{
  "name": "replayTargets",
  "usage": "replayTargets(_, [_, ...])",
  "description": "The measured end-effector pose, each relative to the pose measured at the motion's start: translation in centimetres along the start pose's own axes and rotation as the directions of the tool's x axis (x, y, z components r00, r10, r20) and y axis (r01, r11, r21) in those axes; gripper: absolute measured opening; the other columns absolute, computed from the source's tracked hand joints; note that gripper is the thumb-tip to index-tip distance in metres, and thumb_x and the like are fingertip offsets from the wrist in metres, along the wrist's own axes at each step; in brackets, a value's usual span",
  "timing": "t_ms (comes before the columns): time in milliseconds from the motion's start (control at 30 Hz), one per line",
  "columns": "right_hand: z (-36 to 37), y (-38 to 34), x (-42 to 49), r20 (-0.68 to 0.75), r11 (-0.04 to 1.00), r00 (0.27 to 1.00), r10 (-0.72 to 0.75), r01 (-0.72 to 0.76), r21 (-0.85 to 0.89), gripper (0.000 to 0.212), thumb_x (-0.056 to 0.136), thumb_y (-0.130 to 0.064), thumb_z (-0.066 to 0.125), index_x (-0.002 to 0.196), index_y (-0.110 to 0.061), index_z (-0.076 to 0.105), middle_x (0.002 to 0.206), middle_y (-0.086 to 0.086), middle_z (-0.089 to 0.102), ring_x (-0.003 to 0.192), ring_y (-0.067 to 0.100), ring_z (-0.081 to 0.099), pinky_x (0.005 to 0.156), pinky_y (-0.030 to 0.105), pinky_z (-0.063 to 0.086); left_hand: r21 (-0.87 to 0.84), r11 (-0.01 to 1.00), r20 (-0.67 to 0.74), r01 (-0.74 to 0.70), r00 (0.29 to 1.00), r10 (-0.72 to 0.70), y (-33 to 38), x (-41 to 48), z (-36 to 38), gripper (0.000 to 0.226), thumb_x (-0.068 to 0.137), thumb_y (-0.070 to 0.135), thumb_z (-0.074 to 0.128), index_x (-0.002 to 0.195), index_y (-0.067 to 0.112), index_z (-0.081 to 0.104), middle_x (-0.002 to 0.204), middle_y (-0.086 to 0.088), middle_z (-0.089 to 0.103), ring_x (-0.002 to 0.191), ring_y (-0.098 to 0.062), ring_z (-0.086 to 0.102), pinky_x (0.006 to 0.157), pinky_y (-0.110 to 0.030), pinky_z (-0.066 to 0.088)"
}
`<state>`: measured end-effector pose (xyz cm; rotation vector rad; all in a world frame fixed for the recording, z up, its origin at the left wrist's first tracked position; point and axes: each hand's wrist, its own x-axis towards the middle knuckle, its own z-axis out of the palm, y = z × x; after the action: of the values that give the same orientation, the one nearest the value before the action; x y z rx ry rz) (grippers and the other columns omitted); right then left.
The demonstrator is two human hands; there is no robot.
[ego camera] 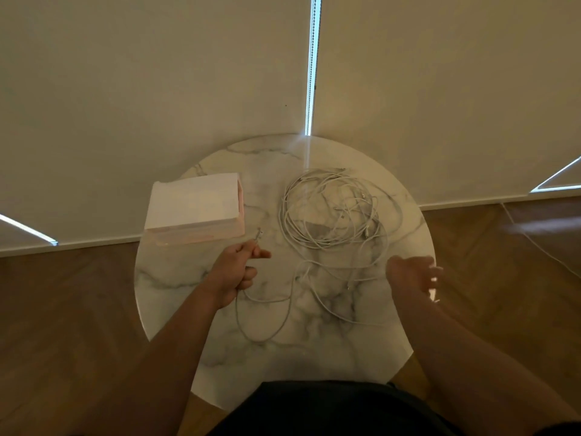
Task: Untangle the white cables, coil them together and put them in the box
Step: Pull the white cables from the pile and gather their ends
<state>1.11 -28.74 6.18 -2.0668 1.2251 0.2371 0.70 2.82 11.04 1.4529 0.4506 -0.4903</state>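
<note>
Head view: box (195, 206) on round marble table (314, 357), left side, white lid on, contents hidden, no readable writing. White cables (333, 212) tangled right of box. Left hand (234, 272) pinches one cable end. Right hand (412, 275) blurred, fingers spread, holding nothing.

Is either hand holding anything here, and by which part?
The left hand pinches one white cable near its connector end, the plug sticking out past the grip. The right hand is open, holding nothing.
</note>
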Motion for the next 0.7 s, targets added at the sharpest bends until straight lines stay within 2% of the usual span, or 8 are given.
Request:
replayTargets(67, [1.7,-1.8,-2.7,-0.063,0.891,0.889,-0.454,0.453,-0.036,0.044,0.082,-0.006,0.054,0.125,-0.003,0.055,0.130,0.021,0.053,0.121,0.038,0.049,0.101,0.041,0.040,-0.065,0.998,-0.007,-0.027,1.000,0.027,0.8,-0.1,-0.2,0.032,0.106,0.028,0.035,0.077,0.016,0.043,0.077,-0.004,0.058,0.039,-0.005,0.018,0.038,-0.015,0.014])
replayTargets(133, [4.0,-3.8,-6.0,0.176,0.541,0.520,-0.836,0.835,0.104,0.051,0.073,0.001,0.052,0.123,-0.005,0.062,0.130,0.016,0.058,0.125,0.033,0.051,0.106,0.030,0.036,-0.142,0.989,0.038,-0.026,0.999,0.031,1.6,-0.3,-0.2,0.033,0.106,0.029,0.034,0.076,0.018,0.042,0.064,0.000,0.042,0.039,-0.005,0.018,0.037,-0.016,0.013])
replayTargets(200, [5.6,-4.9,-8.9,0.555,0.347,0.188,-0.811,0.917,0.197,0.062,0.072,-0.008,0.055,0.134,-0.011,0.056,0.143,0.010,0.049,0.136,0.023,0.041,0.114,0.031,0.029,-0.212,0.977,0.048,-0.023,0.998,0.034,2.2,-0.3,-0.2,0.036,0.106,0.030,0.032,0.074,0.018,0.042,0.058,0.003,0.032,0.039,-0.005,0.018,0.037,-0.018,0.012])
replayTargets(233, [6.1,-5.3,-10.1,0.721,0.348,0.118,-0.683,0.920,0.179,0.062,0.073,-0.012,0.058,0.135,-0.016,0.055,0.144,0.007,0.048,0.136,0.019,0.039,0.114,0.033,0.030,-0.247,0.969,0.037,-0.030,0.999,0.040,2.4,-0.1,-0.3,0.037,0.106,0.030,0.031,0.074,0.018,0.043,0.056,0.004,0.029,0.039,-0.005,0.017,0.036,-0.019,0.012])
replayTargets(367, [7.1,-4.4,-11.0,0.899,0.325,0.091,-0.427,0.944,0.059,0.013,0.080,-0.025,0.064,0.087,-0.015,0.067,0.092,0.004,0.071,0.083,0.014,0.062,0.079,0.033,0.050,-0.377,0.920,-0.090,-0.108,0.993,0.080,3.3,0.7,-2.2,0.038,0.107,0.028,0.028,0.074,0.020,0.045,0.051,0.007,0.028,0.036,-0.004,0.017,0.035,-0.018,0.012])
replayTargets(467, [6.9,-3.1,-9.2,0.865,0.383,0.191,-0.464,0.924,0.002,0.043,0.092,-0.036,0.057,0.054,-0.016,0.049,0.046,-0.003,0.055,0.046,0.010,0.055,0.058,0.026,0.047,-0.465,0.867,-0.233,-0.176,0.970,0.072,3.7,1.2,-4.8,0.037,0.107,0.024,0.027,0.074,0.020,0.043,0.046,0.009,0.028,0.033,-0.004,0.018,0.033,-0.017,0.012])
replayTargets(600, [6.1,-3.5,-8.7,0.850,0.620,0.249,-0.464,0.777,0.111,0.057,0.097,-0.053,0.046,0.056,-0.013,0.051,0.047,0.000,0.048,0.041,0.013,0.051,0.049,0.025,0.045,-0.532,0.821,-0.357,-0.208,0.934,0.005,3.0,2.3,-7.7,0.039,0.107,0.028,0.028,0.072,0.022,0.042,0.047,0.009,0.027,0.033,-0.004,0.017,0.031,-0.018,0.011])
replayTargets(700, [5.6,-2.9,-7.5,0.860,0.511,0.173,-0.481,0.852,0.114,0.056,0.096,-0.054,0.047,0.057,-0.016,0.048,0.055,0.002,0.044,0.047,0.011,0.042,0.054,0.029,0.037,-0.535,0.803,-0.471,-0.262,0.882,-0.026,3.2,2.6,-10.2,0.035,0.102,0.012,0.028,0.070,0.022,0.039,0.048,0.009,0.025,0.033,-0.005,0.018,0.032,-0.019,0.009])
